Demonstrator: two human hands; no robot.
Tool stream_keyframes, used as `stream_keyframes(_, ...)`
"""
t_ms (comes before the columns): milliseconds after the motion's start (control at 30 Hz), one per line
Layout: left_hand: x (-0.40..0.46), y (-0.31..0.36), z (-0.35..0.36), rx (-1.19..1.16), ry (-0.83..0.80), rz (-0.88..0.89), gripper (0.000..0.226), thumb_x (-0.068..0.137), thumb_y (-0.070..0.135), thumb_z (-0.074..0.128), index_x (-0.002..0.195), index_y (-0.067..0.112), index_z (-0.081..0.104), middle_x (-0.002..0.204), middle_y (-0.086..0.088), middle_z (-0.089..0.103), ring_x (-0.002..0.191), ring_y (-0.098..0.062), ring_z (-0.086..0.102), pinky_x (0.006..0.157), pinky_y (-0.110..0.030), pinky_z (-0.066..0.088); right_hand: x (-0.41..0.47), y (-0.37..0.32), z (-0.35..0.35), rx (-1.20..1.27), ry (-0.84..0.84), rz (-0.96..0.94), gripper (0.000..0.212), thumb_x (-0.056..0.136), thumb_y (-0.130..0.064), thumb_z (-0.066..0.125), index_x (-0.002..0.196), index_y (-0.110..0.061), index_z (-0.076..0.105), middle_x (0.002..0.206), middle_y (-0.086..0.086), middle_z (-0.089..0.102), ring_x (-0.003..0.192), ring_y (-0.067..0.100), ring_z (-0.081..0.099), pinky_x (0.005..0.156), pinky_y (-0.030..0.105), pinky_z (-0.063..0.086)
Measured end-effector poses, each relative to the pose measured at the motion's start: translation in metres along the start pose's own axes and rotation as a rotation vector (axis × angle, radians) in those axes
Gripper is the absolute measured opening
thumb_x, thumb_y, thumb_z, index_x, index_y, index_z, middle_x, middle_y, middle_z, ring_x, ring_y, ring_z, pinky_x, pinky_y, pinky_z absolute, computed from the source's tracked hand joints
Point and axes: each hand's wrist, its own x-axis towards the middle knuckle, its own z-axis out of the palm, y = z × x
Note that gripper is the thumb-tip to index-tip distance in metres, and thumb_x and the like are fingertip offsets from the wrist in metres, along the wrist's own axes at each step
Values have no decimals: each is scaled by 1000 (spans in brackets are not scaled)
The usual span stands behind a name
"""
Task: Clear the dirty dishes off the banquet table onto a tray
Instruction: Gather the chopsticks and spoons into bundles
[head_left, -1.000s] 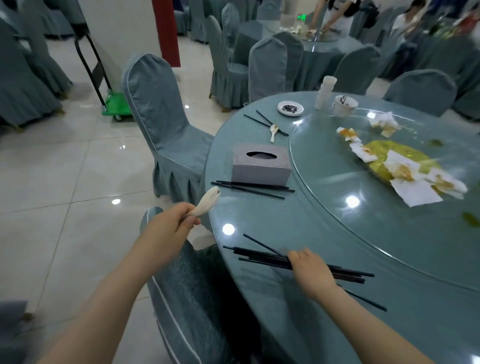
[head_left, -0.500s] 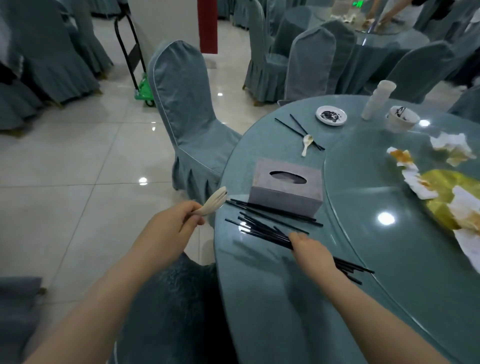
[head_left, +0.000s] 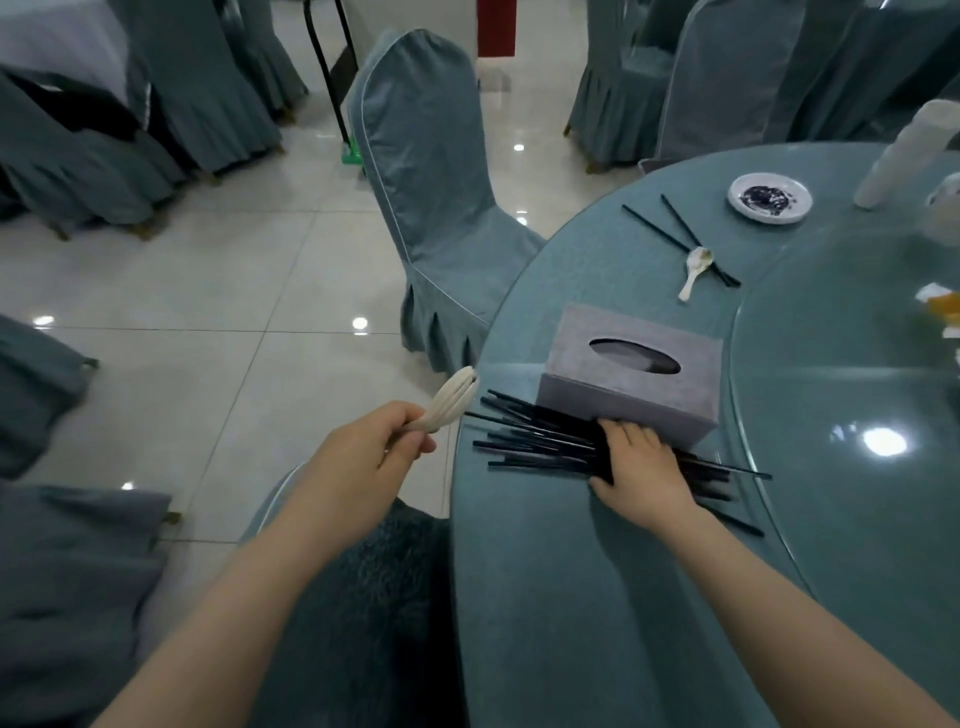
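Note:
My left hand (head_left: 363, 457) is shut on a stack of white spoons (head_left: 451, 400), held just off the table's left edge. My right hand (head_left: 641, 470) is closed over a bundle of black chopsticks (head_left: 540, 439) lying on the round teal table (head_left: 571, 597), pushed up against the front of a grey tissue box (head_left: 631, 379). Farther back lie two more black chopsticks (head_left: 670, 234) with a white spoon (head_left: 695, 266) across them, and a small white saucer (head_left: 770, 197) with dark residue. A stack of white cups (head_left: 906, 150) stands at the right edge.
A glass turntable (head_left: 852, 415) covers the table's right part, with dirty napkins (head_left: 940, 306) at its edge. A teal-covered chair (head_left: 436, 192) stands by the table's far left, another chair (head_left: 358, 597) right below me. More covered chairs and a cart (head_left: 337, 88) stand on the tiled floor.
My right hand has slid the chopstick bundle left and forward along the table until it meets the pair lying in front of the tissue box. The left hand keeps holding the spoons.

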Motion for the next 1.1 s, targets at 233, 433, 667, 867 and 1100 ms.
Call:
stream_keyframes(233, -6, 4, 10, 25, -45, -19, 18, 96, 23, 48, 95, 40, 55, 90, 19, 67, 88, -17, 64, 80, -41, 54, -15, 10, 4, -25, -35, 114, 67, 76, -44, 61, 133, -15, 43, 127, 10, 41, 117, 31, 36, 99, 42, 35)
stream_keyframes(433, -18, 5, 15, 28, -39, 18, 15, 96, 24, 48, 99, 36, 57, 89, 18, 67, 83, -16, 64, 71, -33, 52, -26, 9, 0, 28, -85, 86, 49, 81, -32, 63, 124, -15, 47, 125, 7, 48, 116, 28, 45, 93, 38, 41)
stream_keyframes(667, -24, -4, 19, 87, -29, 10, 14, 97, 22, 47, 98, 32, 57, 88, 18, 65, 80, -17, 63, 67, -33, 52, -54, -6, 6, 71, -213, 108, 53, 80, -30, 64, 122, -7, 42, 124, 13, 44, 119, 31, 41, 93, 37, 43)
stream_keyframes(867, -27, -12, 23, 166, 34, -5, 15, 97, 23, 45, 91, 34, 53, 83, 13, 65, 72, -13, 61, 62, -35, 51, -87, -10, 15, 150, -201, 96, 34, 84, -18, 60, 113, -7, 45, 116, 14, 53, 106, 30, 49, 78, 33, 39)
stream_keyframes(1100, -33, -18, 34, 170, -55, -4, 16, 96, 25, 47, 85, 36, 52, 81, 16, 65, 76, -7, 62, 69, -35, 54, -116, -13, 23, 65, -133, 144, 27, 91, -15, 50, 116, -4, 45, 119, 15, 52, 109, 30, 50, 86, 34, 41)
